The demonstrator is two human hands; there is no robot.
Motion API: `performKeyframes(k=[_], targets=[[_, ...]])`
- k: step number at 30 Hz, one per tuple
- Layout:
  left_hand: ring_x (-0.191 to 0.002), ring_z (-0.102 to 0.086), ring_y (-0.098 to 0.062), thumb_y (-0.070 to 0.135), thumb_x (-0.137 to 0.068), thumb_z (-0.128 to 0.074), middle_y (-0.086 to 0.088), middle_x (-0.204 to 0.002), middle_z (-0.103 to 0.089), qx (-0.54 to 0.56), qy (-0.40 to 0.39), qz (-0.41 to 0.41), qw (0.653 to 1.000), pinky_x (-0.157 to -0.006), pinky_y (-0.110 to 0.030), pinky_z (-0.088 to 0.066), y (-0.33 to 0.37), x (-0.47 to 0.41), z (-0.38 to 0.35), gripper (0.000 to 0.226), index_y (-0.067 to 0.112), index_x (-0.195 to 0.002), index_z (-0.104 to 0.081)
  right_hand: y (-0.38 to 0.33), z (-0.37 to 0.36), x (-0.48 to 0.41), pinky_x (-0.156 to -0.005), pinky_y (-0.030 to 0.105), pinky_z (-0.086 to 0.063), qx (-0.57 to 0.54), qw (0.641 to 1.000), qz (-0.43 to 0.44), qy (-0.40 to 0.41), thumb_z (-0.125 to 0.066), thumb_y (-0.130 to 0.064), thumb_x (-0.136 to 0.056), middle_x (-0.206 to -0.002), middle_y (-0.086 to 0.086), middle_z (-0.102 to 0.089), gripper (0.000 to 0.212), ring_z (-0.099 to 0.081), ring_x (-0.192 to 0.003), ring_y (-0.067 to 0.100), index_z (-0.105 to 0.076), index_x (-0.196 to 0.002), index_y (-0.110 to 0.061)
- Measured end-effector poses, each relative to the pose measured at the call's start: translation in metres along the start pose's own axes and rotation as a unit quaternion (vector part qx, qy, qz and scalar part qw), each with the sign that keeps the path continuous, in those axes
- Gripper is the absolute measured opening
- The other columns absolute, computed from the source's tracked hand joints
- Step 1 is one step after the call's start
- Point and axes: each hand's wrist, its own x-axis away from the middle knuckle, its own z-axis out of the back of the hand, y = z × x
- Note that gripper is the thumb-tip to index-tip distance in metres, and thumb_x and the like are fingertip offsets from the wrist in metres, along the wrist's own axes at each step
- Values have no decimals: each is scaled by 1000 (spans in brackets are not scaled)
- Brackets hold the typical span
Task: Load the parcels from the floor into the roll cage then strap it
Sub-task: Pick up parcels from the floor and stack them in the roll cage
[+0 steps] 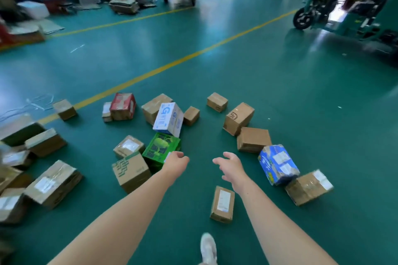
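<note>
Green floor (280,97) (glossy) — yellow lines (215,47)

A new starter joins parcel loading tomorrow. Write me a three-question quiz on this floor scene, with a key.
1. True or false: the right hand holds a parcel.
2. On which side of the right hand does the blue-wrapped parcel lie? A) the person's right B) the person's left C) directly under it
3. What colour are the lines painted on the floor?

Key: 1 false, the right hand is open and empty above the floor. 2 A. 3 yellow.
</note>
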Motion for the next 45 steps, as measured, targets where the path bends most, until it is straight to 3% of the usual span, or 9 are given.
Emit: performKeyframes(k=[13, 16, 18, 23, 27, 30, 36, 41, 45], targets=[[-109, -55, -26, 19, -95, -55, -11, -123, -57, 118, 130, 96, 980, -91, -32, -46, 43, -116, 57, 37, 8, -130, -50, -122, -58, -159, -111, 47, -40, 124, 982, 34, -137, -67, -22, -90, -147, 8, -45, 68, -47, -131, 25, -36, -150, -16], [-79, -48, -21, 16, -96, -52, -6, -88, -54, 139, 154, 120, 971, -69, -28, -38, 41, -133, 64, 3, 17, -94, -53, -139, -76, -186, -111, 43, -41, 155, 974, 34, -161, -66, -18, -91, -141, 8, -49, 65, -50, -125, 23, -37, -149, -12], [-73, -44, -19, 14, -96, -51, -6, -83, -50, 151, 158, 143, 965, -66, -28, -35, 38, -145, 70, 17, 22, -81, -47, -146, -90, -199, -106, 39, -43, 173, 968, 30, -178, -64, -15, -93, -124, 3, -51, 59, -50, -113, 20, -40, -146, -9], [-98, -49, -21, 19, -97, -52, -8, -115, -54, 194, 158, 176, 952, -84, -29, -43, 31, -191, 87, 37, 12, -133, -47, -166, -133, -236, -110, 45, -42, 225, 951, 13, -212, -67, -20, -90, -143, 7, -48, 68, -50, -123, 22, -36, -151, -14], [-82, -46, -16, 18, -97, -50, -6, -103, -56, 194, 158, 186, 950, -75, -26, -35, 41, -244, 109, 18, 18, -115, -54, -194, -169, -283, -108, 46, -43, 254, 942, 10, -218, -67, -21, -89, -145, 5, -47, 69, -50, -127, 25, -36, -150, -14], [-97, -49, -17, 19, -98, -50, -8, -122, -56, 200, 149, 189, 950, -82, -26, -36, 46, -288, 131, 42, 10, -139, -44, -216, -194, -319, -103, 42, -45, 274, 936, 4, -223, -67, -20, -89, -141, 3, -49, 67, -51, -123, 23, -37, -149, -14], [-103, -49, -20, 19, -98, -51, -8, -124, -54, 209, 146, 231, 939, -87, -29, -40, 46, -350, 159, 47, 9, -143, -41, -250, -224, -380, -82, 28, -39, 320, 920, 0, -228, -63, -13, -93, -91, -11, -50, 33, -51, -85, 8, -44, -120, -19], [-89, -51, -17, 18, -98, -53, 2, -99, -55, 232, 171, 272, 918, -78, -29, -43, 36, -380, 159, 47, 7, -142, -43, -261, -238, -416, -91, 29, -38, 376, 892, 9, -250, -62, -14, -94, -127, 4, -52, 57, -51, -110, 18, -38, -145, -12], [-109, -51, -23, 19, -97, -52, -10, -132, -54, 257, 207, 311, 891, -88, -27, -38, 30, -397, 147, 46, 8, -142, -44, -263, -251, -454, -90, 29, -39, 434, 853, 17, -291, -61, -14, -94, -135, 7, -50, 60, -50, -112, 16, -36, -148, -12]])
